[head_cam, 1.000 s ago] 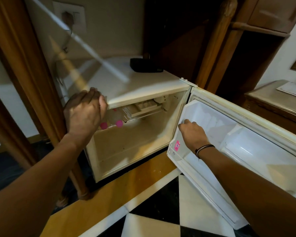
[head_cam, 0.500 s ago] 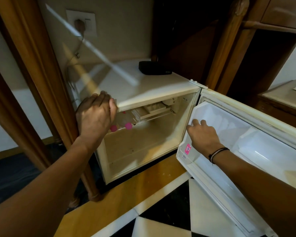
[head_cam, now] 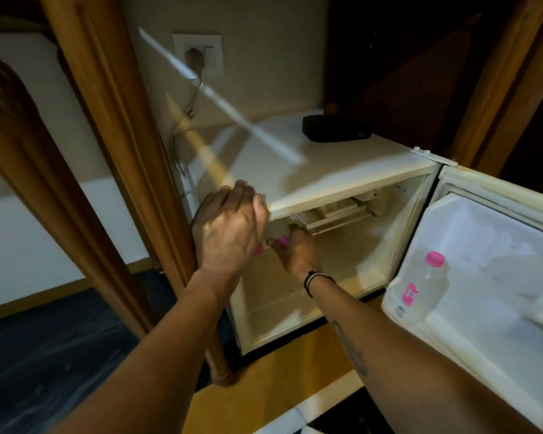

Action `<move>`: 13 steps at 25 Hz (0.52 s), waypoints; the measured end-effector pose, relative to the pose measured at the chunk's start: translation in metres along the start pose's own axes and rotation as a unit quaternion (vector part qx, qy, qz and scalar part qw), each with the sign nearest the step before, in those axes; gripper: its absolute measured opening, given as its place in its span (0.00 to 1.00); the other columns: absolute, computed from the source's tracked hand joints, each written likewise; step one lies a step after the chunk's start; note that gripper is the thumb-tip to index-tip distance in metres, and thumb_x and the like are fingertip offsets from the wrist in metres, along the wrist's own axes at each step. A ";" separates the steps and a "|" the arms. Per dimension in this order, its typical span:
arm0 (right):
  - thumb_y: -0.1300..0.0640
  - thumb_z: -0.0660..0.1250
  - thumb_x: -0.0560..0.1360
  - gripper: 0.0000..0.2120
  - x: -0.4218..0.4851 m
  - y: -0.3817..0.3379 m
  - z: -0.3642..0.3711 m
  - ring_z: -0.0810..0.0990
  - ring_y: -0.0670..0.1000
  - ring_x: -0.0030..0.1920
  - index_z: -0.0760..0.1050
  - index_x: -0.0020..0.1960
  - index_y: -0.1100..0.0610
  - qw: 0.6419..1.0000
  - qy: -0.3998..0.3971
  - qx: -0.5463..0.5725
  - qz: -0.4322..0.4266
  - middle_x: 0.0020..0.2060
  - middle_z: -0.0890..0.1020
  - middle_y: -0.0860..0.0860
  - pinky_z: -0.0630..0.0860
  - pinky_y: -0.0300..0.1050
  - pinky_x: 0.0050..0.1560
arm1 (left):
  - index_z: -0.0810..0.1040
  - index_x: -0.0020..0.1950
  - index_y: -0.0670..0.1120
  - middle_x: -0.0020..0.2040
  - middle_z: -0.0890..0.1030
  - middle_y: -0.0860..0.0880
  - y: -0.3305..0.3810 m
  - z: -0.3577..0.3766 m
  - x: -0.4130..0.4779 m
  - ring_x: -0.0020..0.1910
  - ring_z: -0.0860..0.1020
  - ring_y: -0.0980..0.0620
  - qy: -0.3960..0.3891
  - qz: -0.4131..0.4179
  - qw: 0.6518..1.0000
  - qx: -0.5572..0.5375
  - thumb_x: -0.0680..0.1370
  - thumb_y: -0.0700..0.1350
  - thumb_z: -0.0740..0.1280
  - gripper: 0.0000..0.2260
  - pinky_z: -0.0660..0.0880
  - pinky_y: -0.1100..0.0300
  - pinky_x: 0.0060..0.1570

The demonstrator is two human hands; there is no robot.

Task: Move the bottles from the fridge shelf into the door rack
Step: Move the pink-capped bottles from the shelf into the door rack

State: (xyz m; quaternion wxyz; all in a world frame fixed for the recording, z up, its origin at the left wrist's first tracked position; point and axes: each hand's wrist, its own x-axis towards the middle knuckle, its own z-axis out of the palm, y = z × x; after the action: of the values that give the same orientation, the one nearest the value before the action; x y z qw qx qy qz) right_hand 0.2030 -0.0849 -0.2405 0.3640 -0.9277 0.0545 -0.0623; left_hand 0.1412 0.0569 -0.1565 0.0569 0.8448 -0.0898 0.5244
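A small white fridge (head_cam: 311,170) stands open. On its upper shelf lie clear bottles with pink caps; one bottle (head_cam: 279,242) shows at the shelf's left, and a second pink cap (head_cam: 259,249) peeks out behind my left hand. My right hand (head_cam: 300,252) reaches inside, its fingers curled around the neck of that first bottle. My left hand (head_cam: 228,227) grips the fridge's top front left corner. Another clear pink-capped bottle (head_cam: 420,286) stands upright in the door rack (head_cam: 452,333) at the right.
The open door (head_cam: 499,245) swings out to the right. A black box (head_cam: 336,128) lies on the fridge top. A wooden post (head_cam: 132,183) rises just left of the fridge. A plug and cable (head_cam: 196,62) hang on the wall behind.
My right hand left the door rack, where a bottle now stands, and moved left into the fridge onto a shelf bottle. My left hand stayed on the corner. The view tilted down.
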 end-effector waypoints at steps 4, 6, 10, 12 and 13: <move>0.49 0.74 0.75 0.12 0.006 0.000 0.010 0.86 0.61 0.52 0.83 0.52 0.57 0.994 0.103 0.030 0.036 0.50 0.87 0.59 0.80 0.47 0.49 | 0.89 0.60 0.40 0.57 0.90 0.41 0.000 0.000 0.000 0.55 0.89 0.43 -0.008 0.022 0.999 0.037 0.90 0.49 0.54 0.25 0.81 0.51 0.63; 0.55 0.75 0.74 0.09 0.001 0.006 -0.007 0.85 0.63 0.54 0.85 0.53 0.56 0.984 0.153 0.071 0.060 0.52 0.86 0.60 0.80 0.47 0.50 | 0.89 0.61 0.40 0.57 0.90 0.41 0.000 -0.004 0.003 0.55 0.89 0.43 -0.037 0.016 0.998 0.042 0.88 0.49 0.57 0.22 0.81 0.50 0.64; 0.60 0.77 0.73 0.09 -0.025 0.032 -0.083 0.82 0.55 0.55 0.85 0.53 0.58 0.991 0.135 0.004 -0.011 0.52 0.87 0.57 0.76 0.41 0.52 | 0.88 0.63 0.39 0.60 0.89 0.40 0.005 -0.018 0.004 0.58 0.88 0.41 -0.093 0.006 0.995 0.022 0.89 0.50 0.56 0.23 0.80 0.48 0.66; 0.62 0.79 0.72 0.15 -0.052 0.035 -0.137 0.82 0.46 0.53 0.85 0.58 0.58 0.991 0.093 -0.022 -0.090 0.54 0.87 0.52 0.77 0.39 0.56 | 0.87 0.65 0.40 0.62 0.89 0.41 0.008 -0.026 0.007 0.60 0.88 0.42 -0.119 0.007 0.993 0.014 0.90 0.51 0.53 0.25 0.79 0.48 0.67; 0.62 0.79 0.71 0.17 -0.063 0.032 -0.163 0.81 0.43 0.51 0.85 0.59 0.56 0.988 0.079 -0.044 -0.127 0.52 0.87 0.48 0.78 0.39 0.56 | 0.86 0.66 0.40 0.63 0.88 0.41 0.008 -0.028 0.008 0.61 0.87 0.42 -0.141 0.005 0.990 0.012 0.90 0.52 0.52 0.26 0.77 0.47 0.68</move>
State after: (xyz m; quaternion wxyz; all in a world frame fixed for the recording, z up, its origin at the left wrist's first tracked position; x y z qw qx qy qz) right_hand 0.1134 -0.2081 -0.1482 0.3067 -0.9343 -0.0328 -0.1785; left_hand 0.1184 0.0535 -0.1366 0.0313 0.9106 -0.0950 0.4010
